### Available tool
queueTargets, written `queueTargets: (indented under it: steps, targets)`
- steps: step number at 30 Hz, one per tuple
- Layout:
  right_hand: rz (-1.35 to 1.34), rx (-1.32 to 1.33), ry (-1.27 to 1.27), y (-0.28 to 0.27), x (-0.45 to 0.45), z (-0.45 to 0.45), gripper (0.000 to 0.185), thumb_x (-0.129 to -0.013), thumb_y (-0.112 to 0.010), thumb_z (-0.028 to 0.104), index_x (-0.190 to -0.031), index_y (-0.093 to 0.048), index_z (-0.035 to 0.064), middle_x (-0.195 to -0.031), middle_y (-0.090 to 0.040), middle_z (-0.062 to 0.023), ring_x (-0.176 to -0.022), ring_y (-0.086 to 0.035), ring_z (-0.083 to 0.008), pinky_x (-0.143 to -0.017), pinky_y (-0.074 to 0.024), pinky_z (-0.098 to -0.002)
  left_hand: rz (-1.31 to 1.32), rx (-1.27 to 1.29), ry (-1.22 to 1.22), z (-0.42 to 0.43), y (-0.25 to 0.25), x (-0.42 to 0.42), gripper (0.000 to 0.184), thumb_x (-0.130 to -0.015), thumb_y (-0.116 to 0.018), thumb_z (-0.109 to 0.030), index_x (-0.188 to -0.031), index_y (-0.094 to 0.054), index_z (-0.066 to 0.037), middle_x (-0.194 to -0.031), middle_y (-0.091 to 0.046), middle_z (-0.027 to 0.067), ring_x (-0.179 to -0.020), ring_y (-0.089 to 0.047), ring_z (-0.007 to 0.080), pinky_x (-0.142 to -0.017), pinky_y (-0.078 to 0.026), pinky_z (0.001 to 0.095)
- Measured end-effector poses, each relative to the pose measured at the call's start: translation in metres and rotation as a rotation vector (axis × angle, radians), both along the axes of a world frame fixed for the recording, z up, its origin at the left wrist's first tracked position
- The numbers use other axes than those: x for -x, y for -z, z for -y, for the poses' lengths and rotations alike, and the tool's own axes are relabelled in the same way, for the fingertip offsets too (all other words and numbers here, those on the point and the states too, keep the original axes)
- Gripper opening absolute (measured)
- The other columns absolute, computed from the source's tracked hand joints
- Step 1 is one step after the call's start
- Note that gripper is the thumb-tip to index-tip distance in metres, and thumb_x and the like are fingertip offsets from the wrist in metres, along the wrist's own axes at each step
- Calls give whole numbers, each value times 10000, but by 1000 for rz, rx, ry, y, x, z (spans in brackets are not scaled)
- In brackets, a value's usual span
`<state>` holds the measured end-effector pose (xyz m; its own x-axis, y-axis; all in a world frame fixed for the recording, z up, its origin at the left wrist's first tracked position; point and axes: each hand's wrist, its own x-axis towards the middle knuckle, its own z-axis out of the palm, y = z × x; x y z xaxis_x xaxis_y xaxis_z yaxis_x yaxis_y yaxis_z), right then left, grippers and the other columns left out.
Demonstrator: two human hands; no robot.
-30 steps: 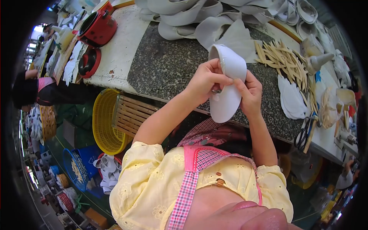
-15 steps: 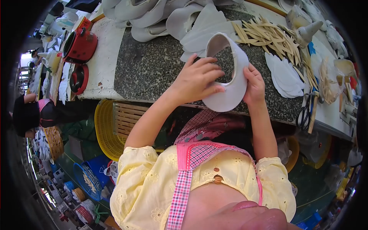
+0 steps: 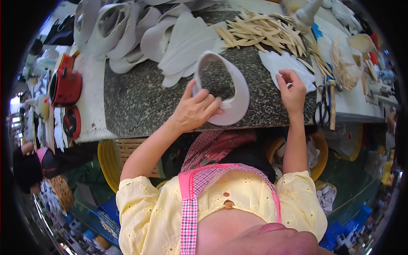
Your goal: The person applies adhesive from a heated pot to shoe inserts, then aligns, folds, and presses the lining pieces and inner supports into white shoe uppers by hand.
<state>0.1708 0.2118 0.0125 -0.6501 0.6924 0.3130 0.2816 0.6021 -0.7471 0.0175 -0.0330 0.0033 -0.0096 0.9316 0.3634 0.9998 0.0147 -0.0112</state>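
A light grey shoe upper [image 3: 234, 111] with a large oval opening stands over the speckled stone slab, near its front edge. My left hand [image 3: 194, 108] grips it by its left rim, some fingers reaching into the opening. Off to the right, my right hand [image 3: 293, 91] is raised with fingers curled and the thumb apart; nothing shows between them. Close behind that hand lie flat white leaf-shaped pieces [image 3: 278, 63]. Grey flat pieces [image 3: 182, 46] lie beyond the upper, beside a pile of similar shoe uppers [image 3: 114, 32].
Pale narrow strips [image 3: 263, 34] are heaped at the back. Scissors [image 3: 322, 112] hang at the right front edge of the slab [image 3: 136, 102]. A red pot [image 3: 66, 87] and its lid [image 3: 71, 123] stand left. Yellow baskets [image 3: 108, 165] are under the table. Another person [image 3: 32, 165] is at far left.
My right hand has let go of the shoe upper and moved right, towards the white pieces. My left hand now holds the upper alone. The whole view has shifted.
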Motion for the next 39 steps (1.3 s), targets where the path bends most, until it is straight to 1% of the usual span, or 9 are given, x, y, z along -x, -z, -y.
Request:
queueTargets:
  steps: [8, 13, 16, 24, 28, 31, 34, 36, 39]
  targets:
    - [171, -438, 0, 18, 17, -49, 321, -707, -679, 261, -956, -585, 81, -904, -570, -80, -857, -559, -243, -687, -459, -351, 129, 214, -202, -33, -27, -2, 259, -739, -630, -295, -880, -601, -80, -1284, -410, 25, -1205, -355, 239, -969, -248, 546]
    - [380, -320, 94, 20, 48, -43, 296, -702, -661, 312, -908, -566, 123, -881, -539, -57, -868, -550, -256, -698, -452, -387, 103, -191, -51, -70, -61, -19, 211, -708, -650, -237, -794, -599, -51, -1006, -576, 85, -1005, -517, 261, -865, -388, 415]
    - [441, -350, 117, 19, 53, -42, 242, -687, -633, 293, -839, -545, 127, -884, -552, -59, -843, -551, -268, -670, -448, -398, 264, -127, 54, -106, -48, -19, 202, -704, -666, -189, -854, -610, -65, -985, -587, 61, -968, -533, 246, -818, -421, 391]
    - [26, -137, 74, 23, 34, -40, 108, -695, -606, 155, -690, -553, 61, -682, -579, -94, -625, -574, -283, -549, -438, -380, 642, -150, 5, -164, -15, -27, 380, -735, -643, -150, -1086, -550, -38, -1021, -583, 146, -977, -533, 310, -840, -427, 381]
    - [-334, 332, 63, 45, 16, -49, 46, -757, -613, 75, -751, -595, 34, -660, -597, -25, -577, -555, -118, -531, -429, -258, 796, -20, 28, -183, 23, -39, 698, -801, -588, -345, -1324, -282, 1, -1317, -360, 219, -1195, -392, 332, -969, -333, 429]
    - [-837, 711, 175, 37, -7, -68, 62, -782, -594, 41, -724, -576, 31, -675, -561, 8, -591, -489, -60, -551, -402, -200, 402, 117, -17, -180, 25, -40, 808, -781, -513, -527, -1327, -265, 13, -1382, -283, 183, -1271, -292, 326, -991, -297, 482]
    - [-1051, 421, 334, -4, -63, -104, 128, -827, -575, 65, -708, -528, 52, -677, -533, 6, -603, -483, -51, -537, -381, -174, 233, 276, -96, -183, 2, -36, 808, -762, -498, -570, -1301, -314, 3, -1371, -300, 184, -1307, -218, 322, -1004, -276, 487]
    - [-946, 307, 264, -28, -77, -88, 92, -834, -574, 67, -752, -548, 35, -676, -533, 2, -582, -478, -51, -531, -375, -169, 307, 283, -131, -187, -6, -32, 790, -775, -529, -543, -1323, -306, -19, -1376, -291, 193, -1315, -208, 304, -1020, -255, 464]
    - [-544, 277, 86, -17, -65, -29, 43, -833, -579, 46, -832, -578, 3, -694, -537, 8, -551, -468, -35, -516, -368, -160, 1074, -137, 173, -154, -41, -38, 768, -788, -554, -500, -1348, -292, -44, -1398, -250, 196, -1325, -193, 260, -1040, -222, 418]
